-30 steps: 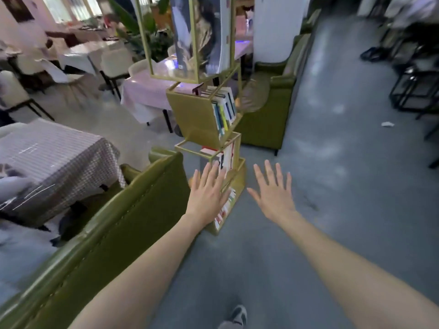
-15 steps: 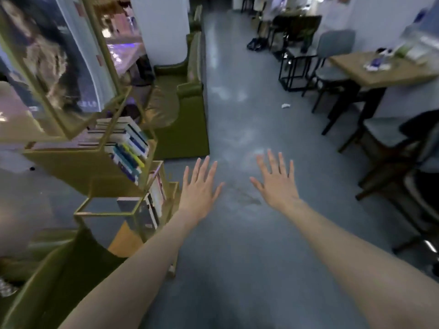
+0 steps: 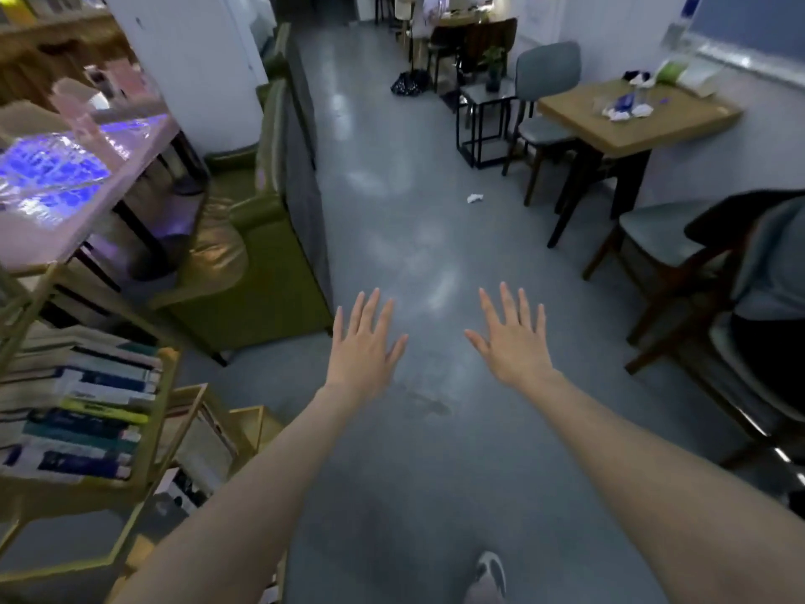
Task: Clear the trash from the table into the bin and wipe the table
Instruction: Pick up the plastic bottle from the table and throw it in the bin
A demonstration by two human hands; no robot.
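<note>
Over at the far right, the trash (image 3: pixel 627 109) sits in a loose cluster on the wooden table (image 3: pixel 579 124) by the wall: crumpled white scraps with something blue among them, too small from here to name. It looks like paper or wrapper stuff, so I'd judge it featherlight, soft and crushable, nothing fragile. Best gathered in a bunch from above, pinching the crumpled peaks, since flat bits could slide on that smooth top. The tabletop is a pale square slab on dark legs, and it should wipe easily. No bin in sight, and no cloth either.

One more white scrap (image 3: pixel 475 197) lies on the grey glossy floor, well short of the table. Blue-grey padded chairs (image 3: pixel 544 76) stand around the table, a dark wire-frame stand (image 3: pixel 481 119) just beyond.

Nearer in, the left hand (image 3: pixel 363 346) and the right hand (image 3: pixel 514 342) hang out in front, palms down, fingers spread wide and straight, gripping nothing, well apart from the trash. A green leathery sofa (image 3: pixel 257 255) flanks the left, then a gold-framed shelf of books (image 3: pixel 82 403).
</note>
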